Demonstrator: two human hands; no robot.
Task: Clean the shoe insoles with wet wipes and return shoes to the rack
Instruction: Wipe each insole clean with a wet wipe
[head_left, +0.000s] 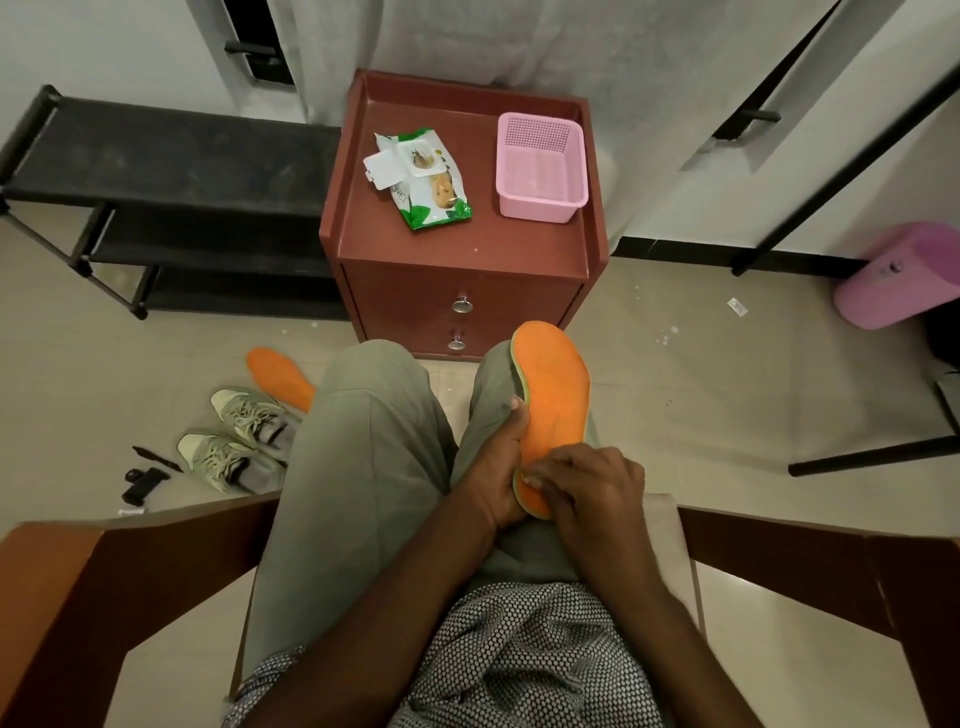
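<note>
A person sits in a wooden armchair (67, 597) with an orange insole (555, 410) lying along the right thigh. The left hand (498, 467) has its grip closed on the insole's left edge, thumb on the orange face. The right hand (587, 493) presses curled fingers on the heel end; a sliver of white shows under the fingertips, possibly a wipe, though it is mostly hidden.

Straight ahead a brown bedside desk (395, 228) carries an opened pack of wet wipes (426, 182) and, just beside it, a pink basket (540, 166). To the left stands a black shoe rack (156, 171), its shelves dark.

On the floor left of the knees lie two pale green shoes (234, 436) side by side, near a second insole (278, 376) partly covered by the left knee. Small black objects (143, 478) beside the shoes are too small to identify.
</note>
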